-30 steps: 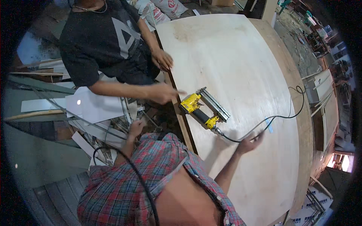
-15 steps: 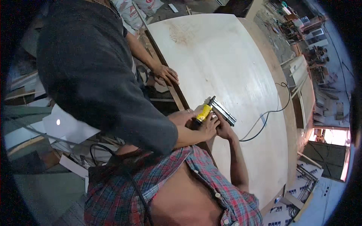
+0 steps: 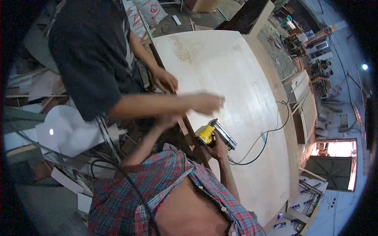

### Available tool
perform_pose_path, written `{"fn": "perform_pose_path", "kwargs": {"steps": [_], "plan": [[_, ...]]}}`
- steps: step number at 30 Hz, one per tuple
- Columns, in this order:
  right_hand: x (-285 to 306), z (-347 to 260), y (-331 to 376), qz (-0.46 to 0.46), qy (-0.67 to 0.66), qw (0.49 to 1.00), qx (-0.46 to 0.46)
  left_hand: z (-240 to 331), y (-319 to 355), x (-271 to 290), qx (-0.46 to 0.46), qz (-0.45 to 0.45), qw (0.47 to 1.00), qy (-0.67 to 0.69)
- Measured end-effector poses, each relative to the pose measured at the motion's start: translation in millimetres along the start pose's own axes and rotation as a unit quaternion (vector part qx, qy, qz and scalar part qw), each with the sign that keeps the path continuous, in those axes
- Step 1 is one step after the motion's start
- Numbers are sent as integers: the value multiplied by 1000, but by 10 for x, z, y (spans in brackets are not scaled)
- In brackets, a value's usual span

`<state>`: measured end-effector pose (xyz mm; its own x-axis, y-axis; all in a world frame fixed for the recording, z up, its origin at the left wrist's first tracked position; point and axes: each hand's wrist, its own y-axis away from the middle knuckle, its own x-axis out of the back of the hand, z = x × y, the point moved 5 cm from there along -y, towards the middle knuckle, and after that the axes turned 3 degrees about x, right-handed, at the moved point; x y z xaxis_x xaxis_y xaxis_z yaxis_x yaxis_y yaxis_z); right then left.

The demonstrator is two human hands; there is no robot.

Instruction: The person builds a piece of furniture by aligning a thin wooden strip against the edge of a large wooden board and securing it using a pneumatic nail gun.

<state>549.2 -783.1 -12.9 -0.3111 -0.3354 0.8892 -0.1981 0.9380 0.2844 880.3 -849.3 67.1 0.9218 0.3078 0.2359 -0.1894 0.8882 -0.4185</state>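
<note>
In my right hand (image 3: 218, 148) is a yellow and black nail gun (image 3: 206, 135) with a long dark magazine, fingers closed round its grip. The gun is over the near left edge of a pale wooden panel (image 3: 228, 67). A thin dark air hose (image 3: 264, 144) trails from near the gun across the panel. My left hand (image 3: 168, 121) is left of the panel's edge, smeared by motion and partly behind a co-worker's forearm. The co-worker's one hand (image 3: 208, 103), also blurred, passes above the panel just beyond the gun. Their other hand (image 3: 165, 80) rests at the panel's left edge.
The co-worker in a dark shirt (image 3: 86, 51) stands close at my left. Offcuts and boards (image 3: 67, 181) are piled at the lower left. White sacks (image 3: 151, 13) lie at the far left. A stack of boards (image 3: 305, 102) stands past the panel's right side.
The co-worker's hand has left the nail gun and swung up and away. My left hand has drawn back to the left, off the gun's side. My right hand keeps the gun, now slightly lower.
</note>
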Motion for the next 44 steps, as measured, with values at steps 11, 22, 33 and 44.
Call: {"fn": "perform_pose_path", "kwargs": {"steps": [11,22,33,44], "plan": [[398,-221,29,6,-26,1000,11,-2017,1162,670,408,-16,911,58],[935,-1157,-1152,-21,-208,976,67,-3337,4436,614,581,-166,789,-111],[685,-1493,-1814,-107,-221,969,17,-3109,3558,1494,504,101,857,-50],[674,-1487,-1816,-145,-211,967,-3,-4055,4434,1274,546,34,837,-4]]}}
